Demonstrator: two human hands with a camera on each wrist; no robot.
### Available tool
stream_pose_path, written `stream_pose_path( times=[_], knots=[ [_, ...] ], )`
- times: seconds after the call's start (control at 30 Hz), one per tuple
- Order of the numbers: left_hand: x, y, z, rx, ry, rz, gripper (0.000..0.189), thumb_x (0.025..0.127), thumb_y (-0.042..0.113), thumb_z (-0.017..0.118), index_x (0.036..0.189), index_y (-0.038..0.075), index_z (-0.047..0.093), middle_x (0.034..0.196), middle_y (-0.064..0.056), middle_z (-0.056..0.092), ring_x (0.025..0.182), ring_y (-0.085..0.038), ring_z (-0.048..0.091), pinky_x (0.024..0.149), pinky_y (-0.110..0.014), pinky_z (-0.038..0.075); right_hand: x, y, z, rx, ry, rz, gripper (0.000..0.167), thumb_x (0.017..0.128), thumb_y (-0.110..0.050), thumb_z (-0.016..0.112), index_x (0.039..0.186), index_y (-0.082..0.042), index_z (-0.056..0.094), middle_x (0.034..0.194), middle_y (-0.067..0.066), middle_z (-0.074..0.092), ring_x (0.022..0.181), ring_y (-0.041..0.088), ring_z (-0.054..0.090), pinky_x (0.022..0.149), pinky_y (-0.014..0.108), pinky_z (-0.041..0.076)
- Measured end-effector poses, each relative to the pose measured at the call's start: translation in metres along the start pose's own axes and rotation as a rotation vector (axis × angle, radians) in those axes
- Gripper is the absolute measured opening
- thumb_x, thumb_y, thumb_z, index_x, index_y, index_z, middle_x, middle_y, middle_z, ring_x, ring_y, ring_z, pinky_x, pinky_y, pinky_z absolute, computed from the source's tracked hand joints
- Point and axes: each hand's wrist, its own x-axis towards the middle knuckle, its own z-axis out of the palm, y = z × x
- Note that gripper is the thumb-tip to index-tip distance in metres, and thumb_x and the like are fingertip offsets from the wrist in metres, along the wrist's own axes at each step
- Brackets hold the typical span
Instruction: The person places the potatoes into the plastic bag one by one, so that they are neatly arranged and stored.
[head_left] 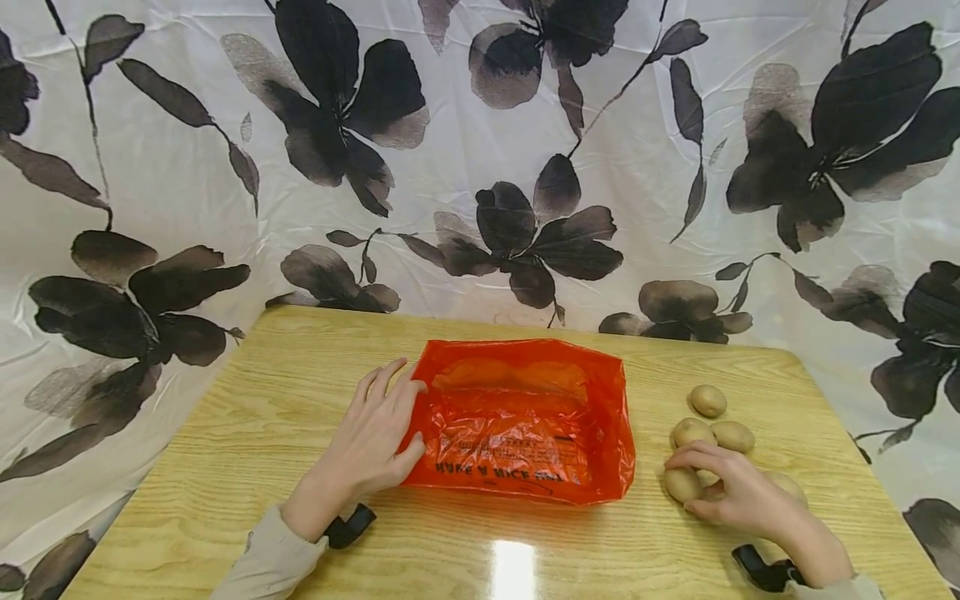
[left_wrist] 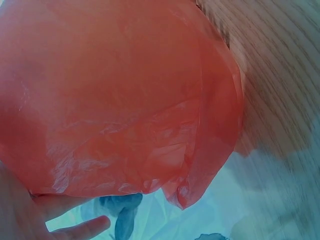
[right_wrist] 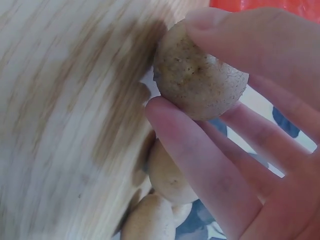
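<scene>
A red plastic bag [head_left: 525, 487] lies on the table with its mouth spread wide and dark printing inside. My left hand [head_left: 378, 429] holds its left rim, thumb and index finger at the edge; in the left wrist view the bag's side hides part of the fingers [left_wrist: 82, 230]. My right hand [head_left: 738, 492] pinches a potato [right_wrist: 200, 75] between thumb and fingers, low by the table to the right of the bag. Around that hand are several more potatoes: one [head_left: 708, 401] farthest back, two [head_left: 733, 436] side by side, and one [head_left: 787, 486] partly behind the hand.
The wooden table [head_left: 247, 417] has its back edge against a white cloth [head_left: 450, 167] with dark flowers. More cloth hangs along the left and right sides. Black straps with small devices [head_left: 349, 527] are on both wrists.
</scene>
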Motion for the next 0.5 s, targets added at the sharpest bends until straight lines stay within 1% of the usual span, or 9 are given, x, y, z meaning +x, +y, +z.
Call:
stream_pose_path(
  times=[0.1,0.33,0.5],
  knots=[
    [0.0001,0.0001,0.0001,0.001,0.000,0.000,0.046,0.076,0.024,0.054,0.116,0.001,0.052,0.138,-0.023,0.050,0.135,-0.042,0.036,0.108,-0.058,0.027,0.0004,-0.0011,-0.0017,0.021,-0.002,0.007,0.057,0.060,0.009,0.084,0.111,-0.007,0.067,0.112,0.006,0.063,0.107,-0.001,0.055,0.063,0.024,0.058],
    [-0.0001,0.0003,0.0003,-0.002,0.002,0.001,0.045,0.076,0.024,0.054,0.115,0.001,0.052,0.138,-0.023,0.050,0.135,-0.042,0.036,0.108,-0.058,0.027,0.0002,-0.0029,-0.0059,0.074,-0.027,0.047,0.053,0.067,0.006,0.084,0.115,-0.006,0.066,0.116,0.011,0.059,0.110,-0.002,0.054,0.063,0.025,0.059],
    [0.0001,0.0002,0.0007,-0.003,0.008,0.004,0.046,0.076,0.024,0.055,0.116,0.000,0.052,0.137,-0.023,0.051,0.134,-0.043,0.037,0.108,-0.058,0.028,0.0005,-0.0057,-0.0089,0.065,-0.023,0.078,0.053,0.067,0.005,0.084,0.116,-0.006,0.066,0.120,0.008,0.059,0.111,-0.003,0.052,0.063,0.025,0.059]
  ],
)
